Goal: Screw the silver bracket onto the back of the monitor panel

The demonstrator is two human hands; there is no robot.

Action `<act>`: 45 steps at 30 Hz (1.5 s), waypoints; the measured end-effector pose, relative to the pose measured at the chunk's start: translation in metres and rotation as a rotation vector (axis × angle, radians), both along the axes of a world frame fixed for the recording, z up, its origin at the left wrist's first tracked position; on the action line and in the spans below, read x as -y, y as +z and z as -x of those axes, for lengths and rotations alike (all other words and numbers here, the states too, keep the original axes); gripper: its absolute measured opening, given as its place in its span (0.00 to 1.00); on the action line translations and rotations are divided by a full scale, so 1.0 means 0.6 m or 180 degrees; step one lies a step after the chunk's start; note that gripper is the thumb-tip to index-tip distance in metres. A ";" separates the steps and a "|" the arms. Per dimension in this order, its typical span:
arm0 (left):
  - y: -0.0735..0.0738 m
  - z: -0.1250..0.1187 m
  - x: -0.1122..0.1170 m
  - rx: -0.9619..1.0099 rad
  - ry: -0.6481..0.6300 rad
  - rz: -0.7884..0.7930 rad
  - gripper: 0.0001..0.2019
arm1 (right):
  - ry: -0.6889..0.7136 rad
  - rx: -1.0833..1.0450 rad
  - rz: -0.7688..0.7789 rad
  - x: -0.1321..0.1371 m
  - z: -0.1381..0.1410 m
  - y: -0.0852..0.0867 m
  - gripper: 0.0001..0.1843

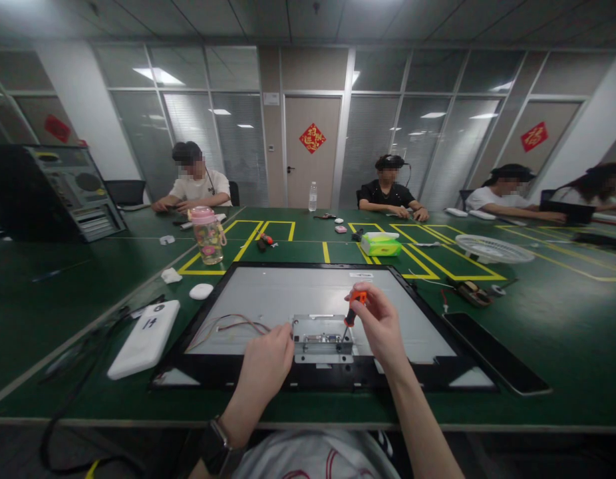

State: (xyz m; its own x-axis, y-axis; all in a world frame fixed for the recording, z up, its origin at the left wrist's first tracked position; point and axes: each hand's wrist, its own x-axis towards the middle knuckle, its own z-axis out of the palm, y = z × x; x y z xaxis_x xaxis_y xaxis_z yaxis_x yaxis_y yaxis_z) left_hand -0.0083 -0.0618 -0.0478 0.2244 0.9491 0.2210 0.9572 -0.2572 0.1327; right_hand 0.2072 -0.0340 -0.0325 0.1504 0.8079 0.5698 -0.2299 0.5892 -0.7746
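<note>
"Where does the screwdriver [349,315] point?"
"Down, slightly left, long axis steep, right of frame centre; the right hand [380,319] grips it."
"Left hand [267,354]?"
"At the metal bracket [320,358], left edge; can't tell its grip."

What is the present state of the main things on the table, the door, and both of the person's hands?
Right hand: closed around the screwdriver
Screwdriver: tilted, tip down at the metal bracket
Left hand: curled at the bracket's left edge; grip unclear
Metal bracket: lying on the panel
Panel: lying flat
Pink-lidded bottle: upright, lid on
Clear bottle: upright
Door: shut
</note>
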 end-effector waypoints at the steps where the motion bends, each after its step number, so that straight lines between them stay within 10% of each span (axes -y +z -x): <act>1: 0.000 0.000 0.000 -0.0003 0.0002 0.0003 0.11 | -0.0090 -0.0002 -0.0061 0.000 -0.001 -0.001 0.11; 17: 0.004 -0.002 0.000 -0.0011 0.0028 0.0045 0.12 | -0.0484 0.0030 -0.0429 -0.003 -0.001 0.000 0.03; 24: -0.002 -0.001 -0.003 -0.0057 0.0058 0.0013 0.12 | 0.0085 0.0220 -0.0202 0.005 0.022 0.012 0.12; 34: 0.000 -0.009 0.007 -0.0316 0.0095 -0.0021 0.13 | -0.0903 0.0230 -0.0097 0.010 0.035 0.020 0.11; 45: -0.002 -0.003 0.004 -0.0034 0.0064 -0.0035 0.12 | -0.0377 0.0089 -0.0132 0.010 0.031 0.007 0.12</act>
